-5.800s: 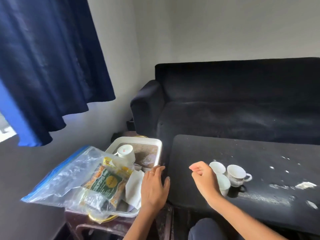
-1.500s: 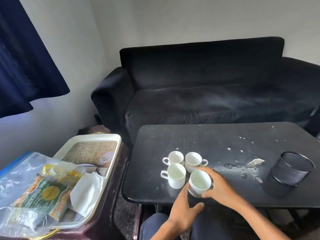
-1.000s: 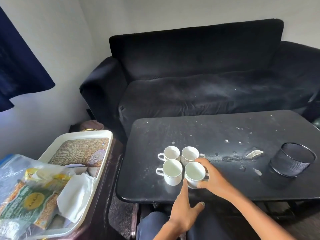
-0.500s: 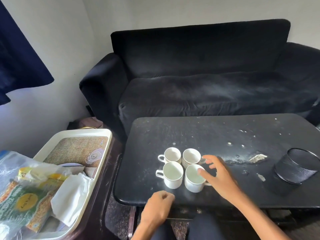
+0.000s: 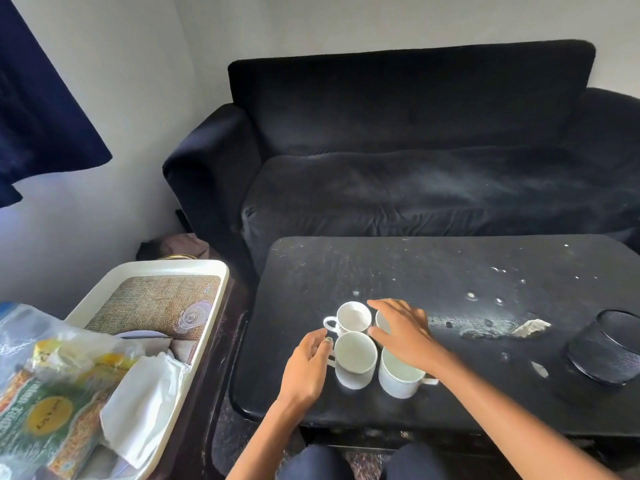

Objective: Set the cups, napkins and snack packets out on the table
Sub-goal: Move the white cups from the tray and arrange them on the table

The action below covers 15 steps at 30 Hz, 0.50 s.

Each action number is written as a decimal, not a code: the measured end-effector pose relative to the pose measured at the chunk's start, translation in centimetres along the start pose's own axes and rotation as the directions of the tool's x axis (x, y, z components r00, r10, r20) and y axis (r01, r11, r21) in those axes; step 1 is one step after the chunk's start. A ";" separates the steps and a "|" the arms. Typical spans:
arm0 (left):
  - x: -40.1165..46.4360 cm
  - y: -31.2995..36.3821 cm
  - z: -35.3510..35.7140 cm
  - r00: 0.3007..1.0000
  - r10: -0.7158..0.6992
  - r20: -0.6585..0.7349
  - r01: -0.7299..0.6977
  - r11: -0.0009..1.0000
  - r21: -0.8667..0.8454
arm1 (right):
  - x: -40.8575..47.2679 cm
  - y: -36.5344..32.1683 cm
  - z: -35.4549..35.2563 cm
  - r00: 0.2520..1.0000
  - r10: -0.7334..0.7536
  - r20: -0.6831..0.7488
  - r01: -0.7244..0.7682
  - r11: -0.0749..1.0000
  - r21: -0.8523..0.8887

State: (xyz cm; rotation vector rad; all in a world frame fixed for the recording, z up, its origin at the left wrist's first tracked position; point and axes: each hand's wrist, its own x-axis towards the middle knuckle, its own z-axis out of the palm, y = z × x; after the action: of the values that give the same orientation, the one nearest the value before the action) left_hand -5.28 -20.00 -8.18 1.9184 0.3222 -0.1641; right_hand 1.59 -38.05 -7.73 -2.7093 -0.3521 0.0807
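Observation:
Several white cups stand in a tight cluster near the front left of the black table [image 5: 433, 271]. My left hand [image 5: 306, 367] rests at the handle of the near left cup [image 5: 355, 356], fingers curled by it. My right hand [image 5: 403, 332] hovers flat and spread over the far right cup [image 5: 381, 320], mostly hiding it. The far left cup [image 5: 349, 317] and near right cup [image 5: 398, 377] stand free. White napkins [image 5: 138, 407] and green-yellow snack packets [image 5: 45, 414] in a clear bag lie on the white tray [image 5: 194, 266] at the left.
A black mesh basket [image 5: 606, 348] stands at the table's right end, with white flakes [image 5: 530, 329] on the surface between. A black sofa [image 5: 415, 168] runs behind the table. A dark blue curtain [image 5: 41, 109] hangs at the upper left.
My left hand has come up from the table's front edge to the near left cup's handle. My right hand has let go of the near right cup and moved over the far right one.

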 end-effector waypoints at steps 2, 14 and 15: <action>0.7 0.1 0.1 0.998 0.000 0.068 -0.002 1.000 0.022 | 0.6 0.0 0.3 0.998 -0.002 0.064 0.005 0.999 -0.052; 3.6 0.4 -0.2 0.937 -0.049 0.346 0.059 0.998 -0.018 | 2.9 0.1 0.9 0.990 -0.004 0.138 0.017 0.995 -0.097; 3.8 0.5 -0.2 0.933 -0.028 0.359 0.038 0.999 -0.020 | 3.1 0.1 0.9 0.991 -0.005 0.137 0.019 0.995 -0.101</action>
State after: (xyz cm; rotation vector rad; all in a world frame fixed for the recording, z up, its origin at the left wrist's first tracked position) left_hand -1.54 -19.41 -8.66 1.8135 0.1086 -0.5235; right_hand 4.55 -36.95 -8.57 -2.8099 -0.4235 0.2518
